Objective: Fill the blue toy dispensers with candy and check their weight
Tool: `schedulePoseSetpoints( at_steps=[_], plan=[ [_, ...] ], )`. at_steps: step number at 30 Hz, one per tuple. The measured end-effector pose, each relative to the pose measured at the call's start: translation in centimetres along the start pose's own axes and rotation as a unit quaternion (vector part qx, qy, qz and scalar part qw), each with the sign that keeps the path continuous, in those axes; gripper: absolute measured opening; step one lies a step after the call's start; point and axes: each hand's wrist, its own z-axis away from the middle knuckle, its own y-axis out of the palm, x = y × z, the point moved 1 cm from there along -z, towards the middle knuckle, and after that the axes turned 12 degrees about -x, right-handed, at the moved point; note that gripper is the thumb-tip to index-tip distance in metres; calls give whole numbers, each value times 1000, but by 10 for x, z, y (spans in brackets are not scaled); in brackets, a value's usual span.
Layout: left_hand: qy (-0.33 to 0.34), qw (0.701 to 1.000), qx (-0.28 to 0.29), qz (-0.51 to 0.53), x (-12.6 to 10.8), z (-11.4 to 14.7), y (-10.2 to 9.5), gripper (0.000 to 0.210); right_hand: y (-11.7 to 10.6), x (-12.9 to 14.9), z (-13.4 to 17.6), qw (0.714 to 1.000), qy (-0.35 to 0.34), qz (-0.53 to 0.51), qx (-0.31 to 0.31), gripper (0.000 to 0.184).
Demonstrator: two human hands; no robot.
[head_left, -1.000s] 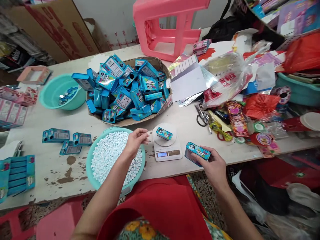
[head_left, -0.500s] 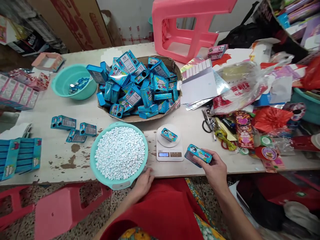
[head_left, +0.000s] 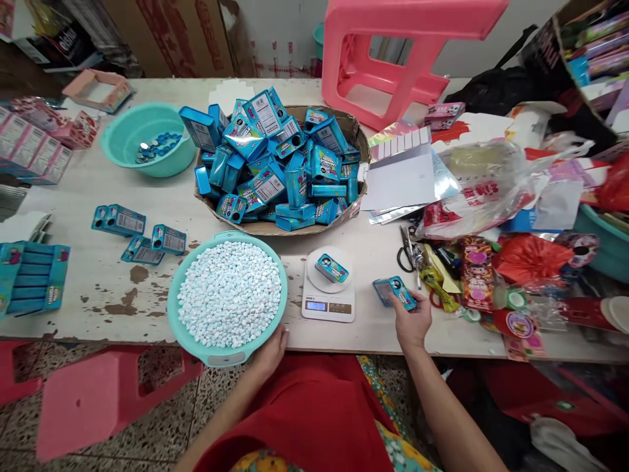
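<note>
My right hand (head_left: 413, 319) grips a blue candy tin (head_left: 394, 292) at its right end, low over the table and to the right of a white digital scale (head_left: 314, 311). A similar candy tin (head_left: 332, 268) lies on the scale's round pan. My left hand (head_left: 269, 349) is closed against the lower right side of a turquoise bowl (head_left: 178, 328) at the table's front edge; some of its fingers are hidden. Small pale blue and white candies (head_left: 230, 292) fill this bowl. Behind it, a cardboard box (head_left: 361, 147) is heaped with blue candy tins (head_left: 289, 170).
Several blue tins (head_left: 125, 221) lie at the left, before a second turquoise bowl (head_left: 120, 157) with small shiny pieces. Scissors (head_left: 407, 252), wrappers and plastic bags (head_left: 472, 190) crowd the right. A pink stool (head_left: 339, 72) rests at the back.
My right hand has carried its candy tin a little away from the scale, to the right. My left hand now sits closer against the candy bowl. The whole view has turned slightly.
</note>
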Motion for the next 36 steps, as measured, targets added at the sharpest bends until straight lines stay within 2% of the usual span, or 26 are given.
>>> schedulePoseSetpoints(
  at_steps=[2, 4, 6, 8, 9, 11, 13, 15, 17, 20, 24, 26, 28, 30, 33, 36],
  plan=[
    [-18, 996, 81, -10, -6, 12, 6, 26, 0, -12, -3, 1000, -5, 8, -9, 61],
    [-40, 984, 171, 21, -21, 23, 7, 26, -3, -11, 0, 998, -56, 28, -8, 62],
    [-48, 965, 233, 109, -44, 31, 1, 23, -7, 3, 8, 983, -167, 76, -11, 67],
    [-34, 946, 243, 212, -70, 34, -12, 21, -3, 23, 21, 952, -283, 117, -1, 74],
    [-25, 937, 235, 255, -82, 34, -19, 22, 3, 32, 29, 940, -318, 119, 17, 77],
    [-9, 931, 196, 307, -101, 29, -32, 25, 24, 46, 45, 934, -336, 97, 76, 81],
    [-4, 944, 124, 307, -112, 19, -40, 24, 53, 53, 59, 941, -294, 72, 150, 76],
    [-15, 956, 53, 288, -118, 8, -44, 25, 80, 58, 68, 950, -221, 60, 214, 60],
    [-36, 957, -1, 288, -122, -2, -47, 26, 96, 71, 74, 949, -186, 51, 247, 43],
    [-50, 940, -42, 335, -128, -11, -52, 26, 98, 118, 86, 931, -252, 21, 262, 33],
    [-58, 909, -47, 409, -142, -16, -61, 36, 87, 196, 120, 874, -355, -23, 332, 28],
    [-61, 894, -53, 440, -149, -19, -64, 40, 90, 219, 142, 835, -415, -26, 360, 30],
    [-71, 880, -77, 462, -152, -23, -67, 40, 99, 229, 161, 801, -462, -9, 382, 30],
    [-98, 864, -102, 483, -152, -27, -71, 34, 110, 230, 174, 784, -479, 11, 395, 30],
    [-128, 840, -106, 517, -149, -30, -76, 25, 118, 230, 183, 784, -482, 20, 390, 31],
    [-104, 836, -112, 527, -146, -32, -79, 25, 120, 229, 184, 786, -482, 33, 385, 31]
  ],
)
